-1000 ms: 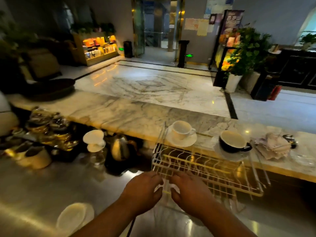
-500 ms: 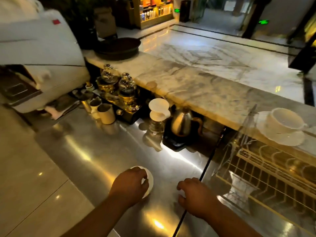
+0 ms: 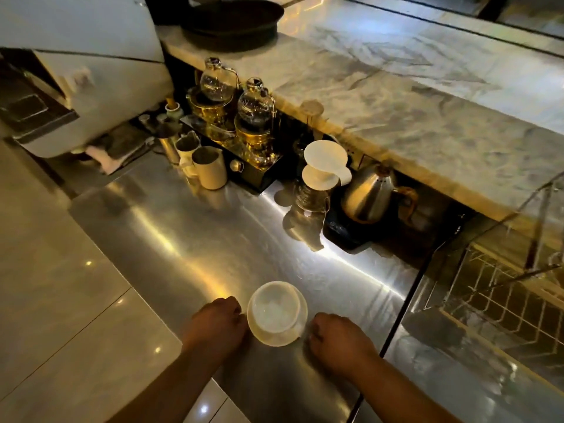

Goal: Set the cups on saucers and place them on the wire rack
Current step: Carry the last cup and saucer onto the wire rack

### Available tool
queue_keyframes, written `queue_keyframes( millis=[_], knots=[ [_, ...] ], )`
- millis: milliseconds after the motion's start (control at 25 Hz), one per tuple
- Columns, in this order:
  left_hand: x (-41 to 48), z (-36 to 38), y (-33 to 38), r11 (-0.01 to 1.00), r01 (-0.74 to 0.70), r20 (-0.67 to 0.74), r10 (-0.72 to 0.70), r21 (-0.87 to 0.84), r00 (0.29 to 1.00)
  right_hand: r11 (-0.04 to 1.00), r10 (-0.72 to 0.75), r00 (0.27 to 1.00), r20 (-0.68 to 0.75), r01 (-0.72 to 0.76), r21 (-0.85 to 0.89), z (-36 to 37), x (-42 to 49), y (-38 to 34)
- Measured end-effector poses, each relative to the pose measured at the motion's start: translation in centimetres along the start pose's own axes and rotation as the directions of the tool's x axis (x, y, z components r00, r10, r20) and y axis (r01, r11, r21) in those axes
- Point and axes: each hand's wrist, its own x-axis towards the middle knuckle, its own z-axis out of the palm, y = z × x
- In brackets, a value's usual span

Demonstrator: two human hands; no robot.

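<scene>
A white cup [image 3: 275, 307] stands upright on a white saucer [image 3: 274, 337] near the front edge of the steel counter [image 3: 189, 233]. My left hand [image 3: 218, 323] is curled against the saucer's left rim. My right hand [image 3: 335, 337] is curled against its right rim, so the saucer sits between both hands. The wire rack [image 3: 503, 300] stands at the right, partly cut off by the frame edge, and the part that shows holds no cups.
Behind the cup are a steel kettle [image 3: 369, 198], a white pour-over dripper [image 3: 325, 166], two glass siphon brewers [image 3: 256, 108] and milk pitchers [image 3: 210, 167]. A marble bar top [image 3: 427, 102] runs above them. The counter ends at the left over tiled floor [image 3: 45, 300].
My view swung left and down from the rack to the counter. Both hands left the rack and now sit on either side of the saucer, which now shows a cup on it.
</scene>
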Motion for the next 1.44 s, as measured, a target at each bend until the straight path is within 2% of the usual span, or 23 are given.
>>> queue_keyframes(
  millis=[120, 280, 520, 640, 840, 1000, 1360, 1440],
  knots=[
    [0.8, 1.4, -0.3, 0.997, -0.006, 0.078, 0.013, -0.083, 0.997, 0.986, 0.069, 0.998, -0.014, -0.066, 0.155, 1.0, 1.6, -0.5],
    [1.8, 2.4, -0.5, 0.978, 0.03, 0.12, -0.005, -0.208, 0.993, 0.906, 0.189, 0.982, -0.01, -0.171, 0.388, 1.6, 3.4, -0.7],
    [2.0, 3.4, -0.4, 0.953, 0.068, 0.176, -0.016, -0.294, 0.984, 0.818, 0.243, 0.968, 0.062, -0.239, 0.523, 1.8, 4.0, -1.4],
    [2.1, 3.5, -0.1, 0.945, 0.085, 0.184, -0.027, -0.315, 0.983, 0.788, 0.26, 0.964, 0.061, -0.248, 0.563, 1.8, 3.9, -1.8],
    [2.2, 3.0, 0.6, 0.927, 0.103, 0.188, -0.035, -0.361, 0.981, 0.797, 0.272, 0.962, 0.029, -0.242, 0.553, 1.2, 3.6, -1.6],
    [1.9, 1.6, 2.6, 0.909, 0.101, 0.205, -0.017, -0.405, 0.979, 0.738, 0.324, 0.946, 0.013, -0.261, 0.622, -0.7, 2.0, -0.8],
    [-1.2, -3.5, 11.7, 0.886, -0.066, 0.116, 0.133, -0.46, 0.984, 0.72, 0.338, 0.93, -0.141, -0.159, 0.675, -9.4, -5.0, 3.1],
    [-2.1, -4.8, 13.9, 0.869, -0.096, 0.101, 0.165, -0.485, 0.981, 0.681, 0.347, 0.926, -0.149, -0.139, 0.719, -11.4, -6.8, 4.0]
  ],
)
